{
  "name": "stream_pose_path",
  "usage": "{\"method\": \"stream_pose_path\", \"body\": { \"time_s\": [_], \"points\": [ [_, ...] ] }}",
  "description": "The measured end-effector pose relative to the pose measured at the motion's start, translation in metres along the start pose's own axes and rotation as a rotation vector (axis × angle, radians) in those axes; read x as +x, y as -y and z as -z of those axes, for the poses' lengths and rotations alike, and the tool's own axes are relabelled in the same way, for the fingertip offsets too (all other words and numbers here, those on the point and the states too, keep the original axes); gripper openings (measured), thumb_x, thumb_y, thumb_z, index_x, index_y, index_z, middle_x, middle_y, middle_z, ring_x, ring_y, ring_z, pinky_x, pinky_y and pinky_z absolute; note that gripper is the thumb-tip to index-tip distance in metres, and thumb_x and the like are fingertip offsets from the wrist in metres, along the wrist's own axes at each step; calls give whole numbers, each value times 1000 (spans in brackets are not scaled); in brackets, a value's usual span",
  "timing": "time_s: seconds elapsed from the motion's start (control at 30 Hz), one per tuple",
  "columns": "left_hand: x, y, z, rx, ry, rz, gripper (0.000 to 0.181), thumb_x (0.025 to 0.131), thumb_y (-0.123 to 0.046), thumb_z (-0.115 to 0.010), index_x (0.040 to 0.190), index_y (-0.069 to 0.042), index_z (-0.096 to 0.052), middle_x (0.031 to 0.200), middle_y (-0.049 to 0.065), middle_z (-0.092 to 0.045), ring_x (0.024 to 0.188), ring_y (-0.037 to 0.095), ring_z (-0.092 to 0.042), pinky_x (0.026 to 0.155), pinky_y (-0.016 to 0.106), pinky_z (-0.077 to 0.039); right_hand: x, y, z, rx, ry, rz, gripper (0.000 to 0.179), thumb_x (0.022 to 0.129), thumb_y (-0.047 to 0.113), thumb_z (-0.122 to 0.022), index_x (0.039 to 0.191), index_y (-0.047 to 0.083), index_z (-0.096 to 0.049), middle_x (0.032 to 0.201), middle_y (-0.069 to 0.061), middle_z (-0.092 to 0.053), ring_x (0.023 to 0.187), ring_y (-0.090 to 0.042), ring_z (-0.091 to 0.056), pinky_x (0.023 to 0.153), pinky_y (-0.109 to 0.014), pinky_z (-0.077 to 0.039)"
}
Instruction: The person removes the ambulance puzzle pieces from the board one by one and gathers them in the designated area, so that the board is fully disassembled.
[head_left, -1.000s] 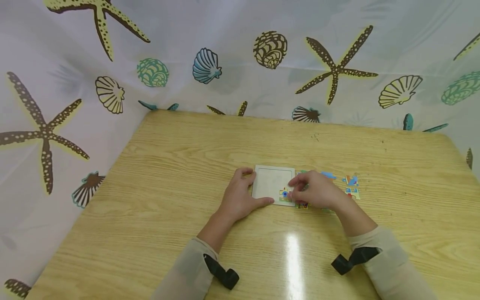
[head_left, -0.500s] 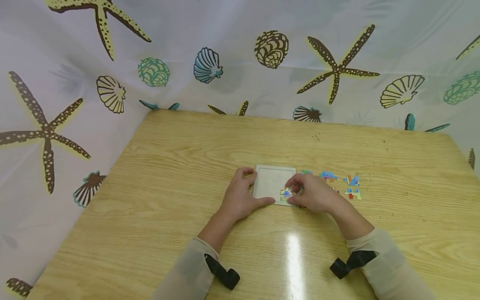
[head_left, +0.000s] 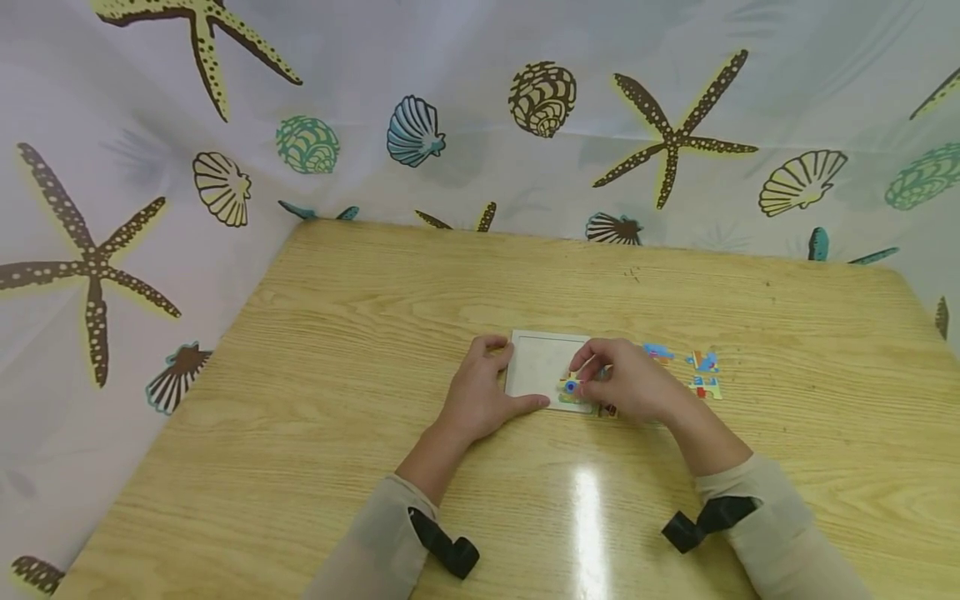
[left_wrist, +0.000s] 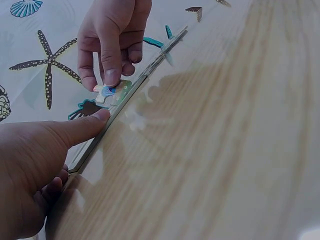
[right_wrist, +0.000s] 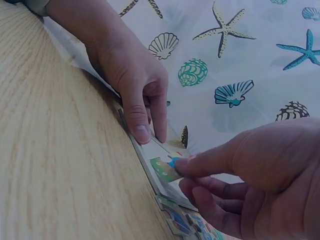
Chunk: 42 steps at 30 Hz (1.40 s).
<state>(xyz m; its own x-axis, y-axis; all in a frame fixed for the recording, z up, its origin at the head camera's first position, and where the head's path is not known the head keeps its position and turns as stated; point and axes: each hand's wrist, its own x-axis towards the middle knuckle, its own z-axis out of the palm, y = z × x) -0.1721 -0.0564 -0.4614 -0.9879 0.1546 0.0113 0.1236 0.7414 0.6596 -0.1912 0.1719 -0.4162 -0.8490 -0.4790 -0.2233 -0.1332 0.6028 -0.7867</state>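
Observation:
A square, pale puzzle tray [head_left: 538,358] with a raised rim lies on the wooden table. My left hand [head_left: 474,396] holds it at the near left corner, fingers on the left edge and thumb on the near rim. Between thumb and fingertips, my right hand [head_left: 633,382] pinches a jigsaw piece [right_wrist: 165,171] in yellow, blue and green. The piece is over the tray's near right corner. In the left wrist view the jigsaw piece [left_wrist: 120,93] appears tilted up from the tray. Its far part is covered by the right fingers.
Several loose jigsaw pieces [head_left: 703,387] lie to the right of the tray, some hidden under my right hand. Others show beside the tray's edge in the right wrist view. A curtain [head_left: 480,167] printed with shells and starfish hangs behind the table [head_left: 337,333].
My right hand shifts slightly over the tray's near right corner, and its hold on the jigsaw piece changes a little. The left hand and the tray stay in place.

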Motion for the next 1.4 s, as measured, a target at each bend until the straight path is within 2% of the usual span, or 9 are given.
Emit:
{"method": "stream_pose_path", "body": {
  "time_s": [0.1, 0.3, 0.43, 0.57, 0.7, 0.8, 1.03, 1.3, 1.4],
  "points": [
    [0, 0, 0, 6, -1, 1, 99, 72, -48, -88, 147, 0, -46, 149, 11, -41, 138, 29, -44, 113, 44, -39, 1, -3, 3, 17, 12, 28, 14, 93, 11, -69, 106, 7, -65, 97, -9, -65, 76, -18, -62, 63, -30, -51],
    [0, -1, 0, 15, -1, -4, 98, 72, -48, -88, 147, 0, -46, 148, 11, -42, 137, 29, -44, 113, 44, -39, -3, -4, 14, 75, 73, 42, 14, 95, 12, -66, 107, 4, -66, 95, -11, -64, 76, -22, -62, 64, -32, -53],
    [0, -1, 0, 18, -1, -6, 98, 72, -48, -88, 147, 0, -46, 148, 12, -42, 137, 30, -44, 113, 44, -39, -5, -7, 22, 64, 89, 54, 12, 95, 9, -64, 104, 2, -68, 91, -8, -68, 75, -17, -60, 63, -27, -50],
    [0, -1, 0, 21, -4, -5, 98, 72, -48, -88, 147, 0, -46, 148, 12, -42, 137, 30, -44, 113, 44, -39, -7, -11, 31, 111, 108, 25, 14, 95, 9, -64, 104, -1, -69, 83, -5, -65, 68, -14, -52, 61, -26, -46],
    [1, -1, -1, 19, -5, -2, 99, 71, -48, -88, 147, -1, -46, 148, 12, -42, 137, 30, -45, 113, 44, -40, -11, -13, 40, 155, 136, -20, 18, 95, 11, -65, 107, -3, -68, 84, -5, -63, 69, -16, -54, 65, -30, -52],
    [1, -1, -1, 19, -3, 4, 99, 71, -48, -88, 147, 0, -46, 149, 12, -41, 138, 30, -44, 113, 44, -40, -15, -16, 47, 139, 143, -31, 21, 96, 12, -65, 110, -3, -69, 94, -7, -69, 77, -16, -62, 74, -33, -58],
    [1, -2, -2, 26, 1, 4, 100, 72, -49, -88, 147, 1, -45, 149, 12, -40, 138, 29, -43, 113, 43, -40, -24, -21, 62, 80, 205, -76, 20, 97, 9, -63, 111, -3, -69, 93, -8, -68, 72, -15, -59, 69, -30, -56],
    [1, -2, -2, 31, 3, 5, 100, 72, -50, -87, 147, 1, -45, 150, 12, -40, 138, 30, -43, 113, 44, -40, -32, -27, 75, 69, 238, -96, 20, 96, 7, -64, 112, -3, -69, 106, -12, -69, 78, -17, -67, 74, -30, -58],
    [0, -2, -1, 30, 5, 11, 100, 72, -50, -87, 148, 1, -44, 150, 12, -39, 139, 30, -43, 114, 44, -40, -34, -29, 80, 52, 252, -109, 19, 95, 6, -65, 111, -3, -70, 99, -11, -67, 79, -18, -66, 73, -30, -58]
  ]
}}
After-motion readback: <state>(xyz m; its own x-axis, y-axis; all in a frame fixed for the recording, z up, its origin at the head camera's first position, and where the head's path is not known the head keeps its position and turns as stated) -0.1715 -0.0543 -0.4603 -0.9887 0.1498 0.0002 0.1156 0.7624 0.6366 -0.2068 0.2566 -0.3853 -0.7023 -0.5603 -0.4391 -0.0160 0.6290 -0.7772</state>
